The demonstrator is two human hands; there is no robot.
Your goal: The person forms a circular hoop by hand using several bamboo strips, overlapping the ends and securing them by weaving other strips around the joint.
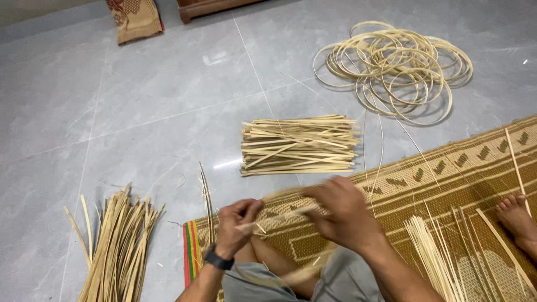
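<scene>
My left hand (236, 225), with a dark watch on its wrist, pinches one end of a thin pale bamboo strip (278, 217). My right hand (342, 211) grips the same strip at its other end, fingers curled over it. Both hands hover above my knees and the brown patterned mat (447, 173). A neat stack of short cut bamboo strips (299, 145) lies on the floor just beyond my hands.
Coiled bamboo rings (394, 64) lie far right on the grey tiled floor (140, 112). A loose bundle of longer strips (120, 246) rests at left, thin splints (433, 254) lie on the mat at right beside my bare foot (517, 215). A cushion (134, 19) sits top left.
</scene>
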